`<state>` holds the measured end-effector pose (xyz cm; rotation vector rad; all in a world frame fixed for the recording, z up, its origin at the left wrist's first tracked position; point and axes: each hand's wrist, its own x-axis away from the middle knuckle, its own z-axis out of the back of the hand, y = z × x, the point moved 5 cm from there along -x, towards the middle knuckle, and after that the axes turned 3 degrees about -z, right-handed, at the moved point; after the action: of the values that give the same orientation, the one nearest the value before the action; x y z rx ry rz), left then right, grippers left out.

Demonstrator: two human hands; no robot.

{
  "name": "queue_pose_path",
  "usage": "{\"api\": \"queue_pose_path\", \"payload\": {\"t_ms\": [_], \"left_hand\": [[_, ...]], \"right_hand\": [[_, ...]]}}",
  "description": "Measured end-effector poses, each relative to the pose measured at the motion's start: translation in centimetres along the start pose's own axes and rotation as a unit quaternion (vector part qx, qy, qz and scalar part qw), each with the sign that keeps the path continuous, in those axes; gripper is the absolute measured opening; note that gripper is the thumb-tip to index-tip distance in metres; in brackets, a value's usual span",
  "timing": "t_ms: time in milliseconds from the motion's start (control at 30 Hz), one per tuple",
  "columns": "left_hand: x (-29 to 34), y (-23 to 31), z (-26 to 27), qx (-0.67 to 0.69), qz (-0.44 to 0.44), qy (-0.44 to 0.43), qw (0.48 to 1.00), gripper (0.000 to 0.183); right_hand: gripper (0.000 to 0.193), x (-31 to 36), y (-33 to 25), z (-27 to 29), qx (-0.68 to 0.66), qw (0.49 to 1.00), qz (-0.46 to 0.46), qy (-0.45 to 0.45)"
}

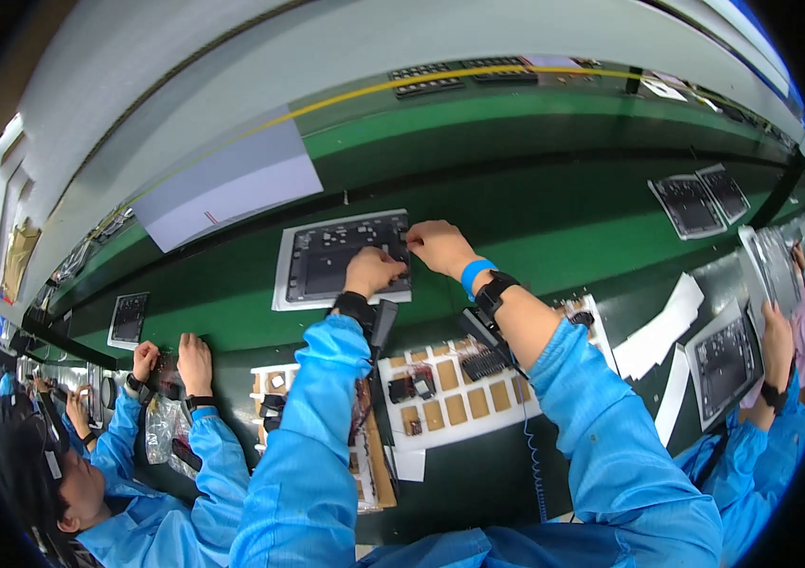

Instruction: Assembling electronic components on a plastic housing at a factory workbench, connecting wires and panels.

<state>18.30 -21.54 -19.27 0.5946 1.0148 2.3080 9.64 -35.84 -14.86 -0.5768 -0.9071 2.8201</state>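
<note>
A flat dark panel (327, 275) with small pale parts on it lies on a white sheet on the green belt in front of me. My left hand (370, 272) rests over its right part, with the fingertips pinched together near the right edge. My right hand (440, 248) reaches in from the right, its fingers closed at the panel's upper right edge. Anything between the fingers of either hand is too small or hidden to make out. A blue band (478, 275) circles my right wrist, and dark straps sit on both wrists.
Below my arms stands a white compartment tray (459, 431) with small dark parts, a second tray (270, 383) beside it. Co-workers' hands (196, 364) (778, 346) work at left and right. More panels (687, 206) lie at far right; a white board (232, 194) stands behind.
</note>
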Motion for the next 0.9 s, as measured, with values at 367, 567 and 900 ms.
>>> {"api": "queue_pose_path", "payload": {"t_ms": [367,567,900], "left_hand": [[0.4,-1.5,1.6,-0.085,-0.007,0.08,0.993,0.043],[0.4,-1.6,2.3,-0.141,-0.027,0.058,0.988,0.046],[1.1,-1.5,2.8,-0.123,-0.083,0.079,0.986,0.035]], "right_hand": [[0.033,-4.7,1.7,-5.2,-0.205,0.915,-0.279,-0.207],[0.028,-4.7,0.4,-4.3,-0.223,0.949,-0.166,-0.149],[0.028,0.4,-1.6,-3.6,0.002,0.988,-0.044,-0.151]]}}
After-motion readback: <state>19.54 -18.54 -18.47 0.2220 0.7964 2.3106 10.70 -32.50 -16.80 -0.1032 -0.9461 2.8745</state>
